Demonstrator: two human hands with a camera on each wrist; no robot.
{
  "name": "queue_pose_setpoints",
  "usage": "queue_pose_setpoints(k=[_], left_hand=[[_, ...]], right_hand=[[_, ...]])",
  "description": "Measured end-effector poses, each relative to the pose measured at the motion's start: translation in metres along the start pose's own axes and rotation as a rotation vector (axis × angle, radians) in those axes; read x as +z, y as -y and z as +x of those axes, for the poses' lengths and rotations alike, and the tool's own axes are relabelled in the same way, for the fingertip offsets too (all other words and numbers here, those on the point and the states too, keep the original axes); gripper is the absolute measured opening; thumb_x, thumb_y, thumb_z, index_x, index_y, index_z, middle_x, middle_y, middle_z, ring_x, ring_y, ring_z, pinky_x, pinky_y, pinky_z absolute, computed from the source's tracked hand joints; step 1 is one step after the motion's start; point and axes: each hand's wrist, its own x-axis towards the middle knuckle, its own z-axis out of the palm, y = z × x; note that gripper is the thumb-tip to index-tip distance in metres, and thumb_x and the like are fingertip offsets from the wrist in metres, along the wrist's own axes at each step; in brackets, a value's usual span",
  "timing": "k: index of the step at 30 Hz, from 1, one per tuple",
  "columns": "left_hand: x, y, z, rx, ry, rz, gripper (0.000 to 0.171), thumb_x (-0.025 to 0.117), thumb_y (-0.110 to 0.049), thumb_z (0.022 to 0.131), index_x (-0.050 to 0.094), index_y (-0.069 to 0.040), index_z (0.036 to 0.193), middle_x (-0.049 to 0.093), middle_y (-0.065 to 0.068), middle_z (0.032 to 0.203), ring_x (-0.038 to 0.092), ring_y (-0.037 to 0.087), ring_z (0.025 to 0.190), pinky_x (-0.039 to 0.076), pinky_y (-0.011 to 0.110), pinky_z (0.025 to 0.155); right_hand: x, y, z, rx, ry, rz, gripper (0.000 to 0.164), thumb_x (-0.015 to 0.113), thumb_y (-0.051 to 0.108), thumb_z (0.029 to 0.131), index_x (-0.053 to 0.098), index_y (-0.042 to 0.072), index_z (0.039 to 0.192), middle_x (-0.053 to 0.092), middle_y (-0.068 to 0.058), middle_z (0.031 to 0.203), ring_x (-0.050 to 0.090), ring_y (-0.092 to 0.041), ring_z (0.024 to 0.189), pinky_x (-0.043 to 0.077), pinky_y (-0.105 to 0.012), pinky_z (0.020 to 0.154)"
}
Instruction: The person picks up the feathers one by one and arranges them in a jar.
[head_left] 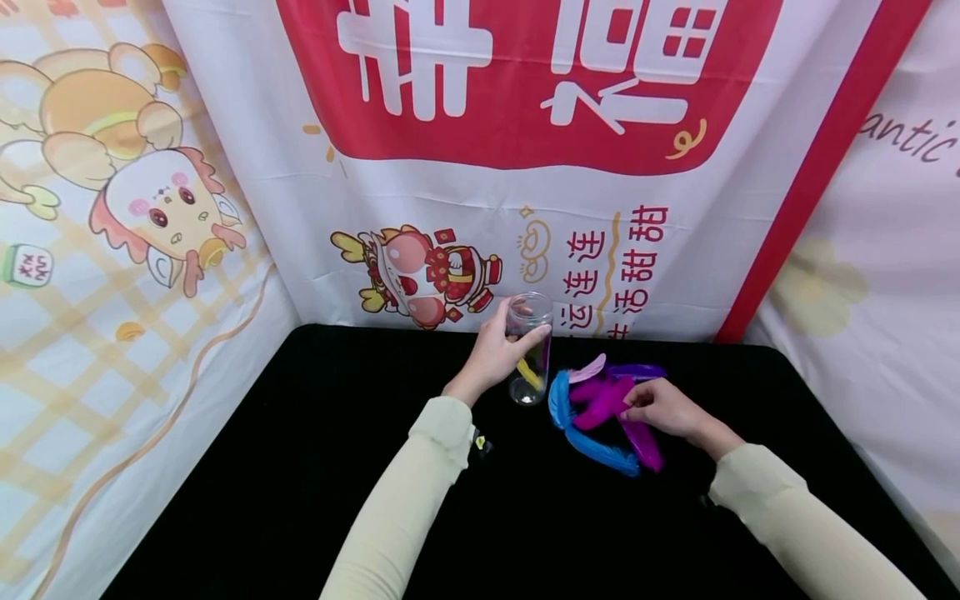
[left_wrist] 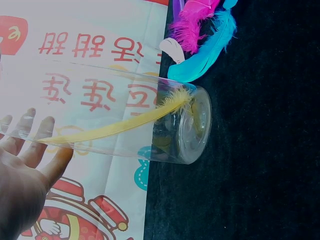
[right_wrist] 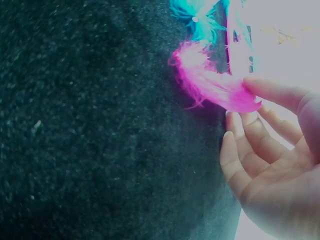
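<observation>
Near the back edge of the black table, my left hand (head_left: 491,350) grips a tall clear cylindrical jar (head_left: 542,358), thumb on the near side. Inside the jar a yellow feather (left_wrist: 115,129) leans from the base up along the wall. To the right, my right hand (head_left: 667,408) pinches the end of a magenta feather (right_wrist: 220,90) between thumb and fingers. Around it lie blue feathers (head_left: 600,450), another magenta feather (head_left: 643,446), a pale pink feather (head_left: 588,369) and a purple feather (head_left: 637,371). Some of them overlap.
The black-covered table (head_left: 247,492) extends in front of me and to both sides. A printed white and red cloth (head_left: 450,187) hangs directly behind its back edge, close to the jar. Patterned cloths (head_left: 112,333) also hang at the sides.
</observation>
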Motion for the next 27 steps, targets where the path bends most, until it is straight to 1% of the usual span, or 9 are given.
queue_pose_setpoints(k=[5,10,19,23,27], left_hand=[[0.0,-0.001,-0.001,0.0,0.005,-0.004,0.071,0.07,-0.053,0.094,0.041,-0.019,0.15,0.061,0.001,0.135,0.056,0.019,0.126,0.05,0.045,0.103],[0.0,-0.002,-0.001,-0.003,0.005,0.004,0.071,0.069,-0.053,0.095,0.041,-0.019,0.15,0.06,0.004,0.137,0.056,0.02,0.127,0.051,0.044,0.102],[0.0,-0.002,-0.001,-0.003,0.007,0.004,0.072,0.07,-0.053,0.094,0.041,-0.02,0.151,0.06,0.001,0.137,0.056,0.02,0.127,0.051,0.045,0.102],[0.0,-0.001,0.0,0.0,0.007,-0.003,0.071,0.07,-0.054,0.094,0.041,-0.02,0.15,0.06,0.001,0.136,0.056,0.02,0.125,0.05,0.048,0.103],[0.0,-0.002,-0.001,0.004,0.007,-0.004,0.071,0.07,-0.054,0.094,0.041,-0.019,0.15,0.061,0.001,0.135,0.056,0.021,0.125,0.05,0.049,0.103]], right_hand=[[-0.003,0.003,-0.002,0.044,0.003,0.028,0.012,0.076,0.008,0.09,0.072,-0.002,0.093,0.065,-0.002,0.079,0.055,-0.009,0.069,0.049,-0.025,0.061],[-0.01,0.011,-0.003,0.073,-0.012,0.031,0.014,0.075,0.01,0.092,0.071,-0.002,0.096,0.067,-0.004,0.082,0.058,-0.012,0.072,0.052,-0.03,0.06],[-0.018,0.022,-0.005,0.056,-0.042,0.031,0.016,0.075,0.012,0.093,0.071,-0.002,0.097,0.065,-0.004,0.082,0.053,-0.012,0.065,0.048,-0.027,0.056],[-0.019,0.023,-0.005,0.059,-0.06,0.04,0.015,0.076,0.012,0.093,0.072,-0.002,0.097,0.066,-0.004,0.082,0.054,-0.012,0.064,0.05,-0.03,0.057],[-0.021,0.023,-0.004,0.07,-0.085,0.054,0.016,0.076,0.012,0.093,0.072,-0.002,0.099,0.07,-0.006,0.083,0.058,-0.015,0.066,0.054,-0.034,0.061]])
